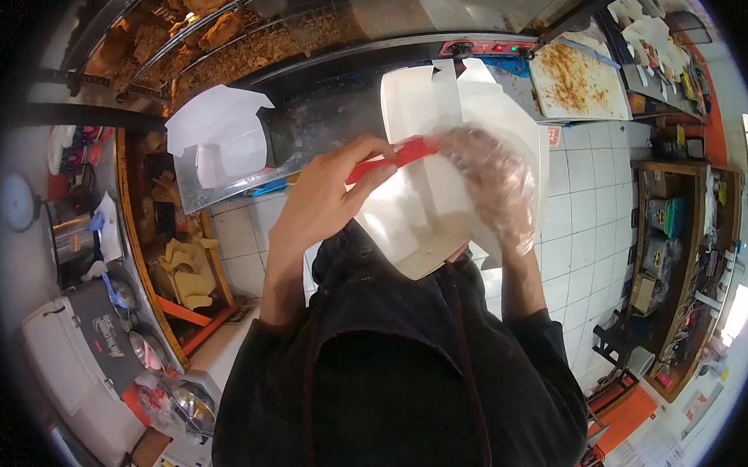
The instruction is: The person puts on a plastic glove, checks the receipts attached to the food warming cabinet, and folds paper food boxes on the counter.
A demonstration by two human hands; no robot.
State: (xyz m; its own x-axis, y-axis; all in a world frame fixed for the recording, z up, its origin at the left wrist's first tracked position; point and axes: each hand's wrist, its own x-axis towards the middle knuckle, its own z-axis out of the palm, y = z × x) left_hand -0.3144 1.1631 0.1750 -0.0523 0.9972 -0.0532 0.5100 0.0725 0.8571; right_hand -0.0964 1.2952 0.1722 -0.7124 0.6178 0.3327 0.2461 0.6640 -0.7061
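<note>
A strip of red packets, probably sachets (417, 150), stretches between my hands above an open white paper food box (426, 203). My bare left hand (327, 196) pinches the strip between thumb and fingers at its left part. My right hand (497, 184), in a loose clear plastic glove, closes on the strip's right end; its fingertips are partly blurred. The box lies tilted toward me below the hands, with its white inside showing. Behind it on the counter are further white box panels (419, 100), partly hidden by the right hand.
Another open white box (220, 136) stands on the metal counter (320, 112) at the left. A crumb-covered white cutting board (581, 80) is at the back right. Fried food (219, 33) sits in a display case, with a red control panel (489, 48) at its base.
</note>
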